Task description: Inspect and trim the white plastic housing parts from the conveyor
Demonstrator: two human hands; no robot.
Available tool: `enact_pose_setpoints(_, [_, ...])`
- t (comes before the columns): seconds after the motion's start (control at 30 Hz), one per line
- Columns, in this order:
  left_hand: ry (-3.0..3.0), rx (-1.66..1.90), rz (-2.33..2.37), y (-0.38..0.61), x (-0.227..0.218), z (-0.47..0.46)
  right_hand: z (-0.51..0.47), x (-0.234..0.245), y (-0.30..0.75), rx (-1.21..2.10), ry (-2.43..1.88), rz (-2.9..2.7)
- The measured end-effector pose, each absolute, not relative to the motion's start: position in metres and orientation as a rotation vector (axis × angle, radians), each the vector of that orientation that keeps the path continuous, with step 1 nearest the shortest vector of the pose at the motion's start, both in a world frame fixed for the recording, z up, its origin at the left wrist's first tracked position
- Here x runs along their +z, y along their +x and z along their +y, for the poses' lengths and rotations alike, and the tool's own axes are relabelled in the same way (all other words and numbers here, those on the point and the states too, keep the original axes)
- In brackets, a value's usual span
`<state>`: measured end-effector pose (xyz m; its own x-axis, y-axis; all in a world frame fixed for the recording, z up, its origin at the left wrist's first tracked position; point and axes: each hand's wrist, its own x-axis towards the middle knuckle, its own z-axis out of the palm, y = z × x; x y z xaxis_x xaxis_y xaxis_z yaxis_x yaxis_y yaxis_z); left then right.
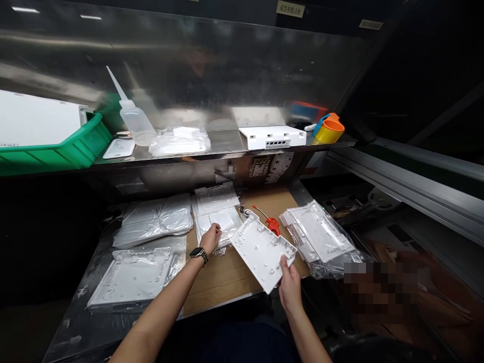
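Observation:
My right hand [290, 286] grips a white plastic housing panel [260, 249] by its lower right corner, thumb on top. The panel is tilted above the cardboard, its inner side with small clips and posts facing up. Over a stack of clear plastic bags [227, 219], my left hand [210, 239] has its fingers pinched together; whether a bag edge is between them I cannot make out. A watch [198, 253] is on that wrist. Behind the panel lies a red air blow gun [272, 225], and a small round metal part [245, 213] is beside it.
Bagged white panels lie at right [321, 234] and front left [132, 277]; a bag stack [155, 219] is behind the latter. On the shelf stand a green bin [75, 154], a squeeze bottle [136, 123], a bagged white part [179, 141], a white housing [274, 137] and tape rolls [329, 129].

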<state>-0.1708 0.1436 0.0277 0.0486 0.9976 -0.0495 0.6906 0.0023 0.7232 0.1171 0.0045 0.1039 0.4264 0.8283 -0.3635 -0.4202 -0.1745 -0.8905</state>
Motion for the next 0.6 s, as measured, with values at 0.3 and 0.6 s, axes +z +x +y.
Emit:
enact_pose_setpoints(0.3, [1.542, 0.691, 1.7, -0.178, 0.026, 0.172, 0.001, 0.107, 0.099, 1.064, -1.454, -0.63])
enact_pose_setpoints(0.6, [1.569, 0.636, 1.595, -0.175, 0.029, 0.181, 0.018, 0.108, 0.057, 1.049, -1.445, -0.902])
